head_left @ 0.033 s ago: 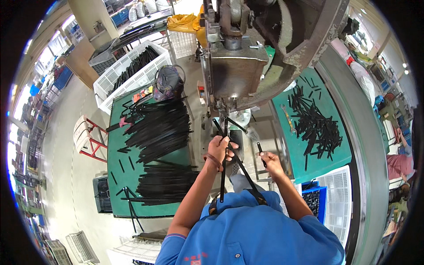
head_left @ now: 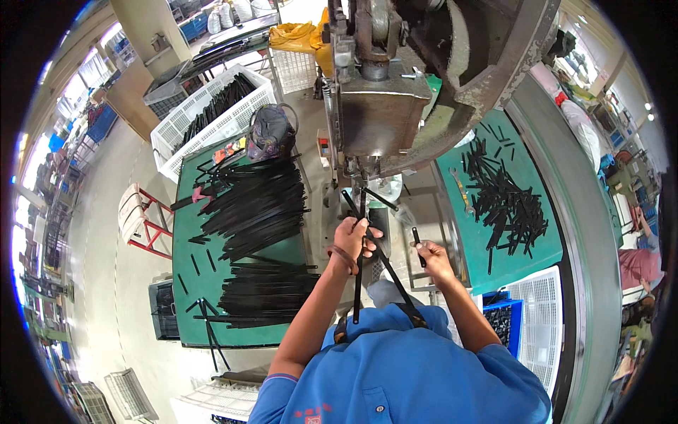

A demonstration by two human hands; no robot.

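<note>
In front of the press (head_left: 376, 120), my left hand (head_left: 355, 242) is closed around a set of crossed long black strips (head_left: 393, 275). Their far ends reach up under the press head, and the near ends hang down toward my blue shirt. Whether the strips are joined where they cross is hidden by my fingers. Off to the right and apart from the press, my right hand (head_left: 436, 261) pinches a short black strip (head_left: 417, 239), which points up and away from me.
On the left green table (head_left: 191, 265) lie long black strips (head_left: 254, 205) in heaps, beside a dark bag (head_left: 270, 134). The right green table (head_left: 462, 247) carries a short-strip pile (head_left: 505, 208) and a wrench (head_left: 460, 189). A blue bin (head_left: 518, 328) stands near my right elbow.
</note>
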